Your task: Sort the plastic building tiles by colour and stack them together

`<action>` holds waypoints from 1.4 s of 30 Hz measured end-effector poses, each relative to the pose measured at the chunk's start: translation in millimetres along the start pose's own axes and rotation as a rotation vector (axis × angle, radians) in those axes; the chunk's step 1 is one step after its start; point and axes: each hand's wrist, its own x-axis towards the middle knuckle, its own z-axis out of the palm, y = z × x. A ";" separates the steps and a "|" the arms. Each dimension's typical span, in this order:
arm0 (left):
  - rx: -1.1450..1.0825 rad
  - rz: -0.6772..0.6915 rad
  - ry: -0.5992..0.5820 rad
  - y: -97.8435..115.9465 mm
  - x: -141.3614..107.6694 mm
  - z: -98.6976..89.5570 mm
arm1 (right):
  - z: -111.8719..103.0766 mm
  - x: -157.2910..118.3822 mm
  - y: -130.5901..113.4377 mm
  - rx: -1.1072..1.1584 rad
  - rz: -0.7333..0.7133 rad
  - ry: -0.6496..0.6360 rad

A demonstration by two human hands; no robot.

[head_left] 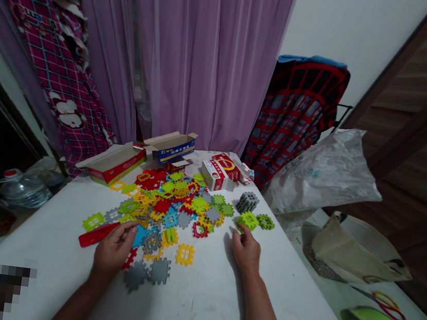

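On the white table lies a pile of flat notched plastic pieces (161, 205) in red, yellow, green, blue and grey. My left hand (114, 245) is at the pile's near left edge, beside a long red piece (96, 235) and a blue piece; its fingers are curled, and what they hold, if anything, is hidden. My right hand (246, 248) has its fingertips at the near side of a stack of lime green pieces (248, 220). Right of that stack is a darker green piece (265, 221), and behind it stands a grey stack (247, 202).
Open boxes, one red and green (119, 165), one blue (174, 148) and one red and white (222, 171), stand at the table's back. Beyond the right edge are a plastic bag (325, 168), a beige sack (358, 248) and scissors (386, 306).
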 end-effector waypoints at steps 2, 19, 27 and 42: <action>0.021 0.011 0.003 3.0 8.7 -4.4 | 1.4 -3.4 -1.2 0.002 -0.025 -0.029; 0.485 -0.034 -0.325 -1.5 114.8 6.6 | 10.8 -5.4 0.4 -0.155 -0.053 -0.225; 0.604 -0.204 -0.255 -38.4 140.4 -23.9 | 11.5 0.4 6.9 -0.136 -0.009 -0.231; 0.702 -0.134 -0.291 -62.0 167.9 -7.7 | 9.5 1.8 5.9 -0.199 0.012 -0.233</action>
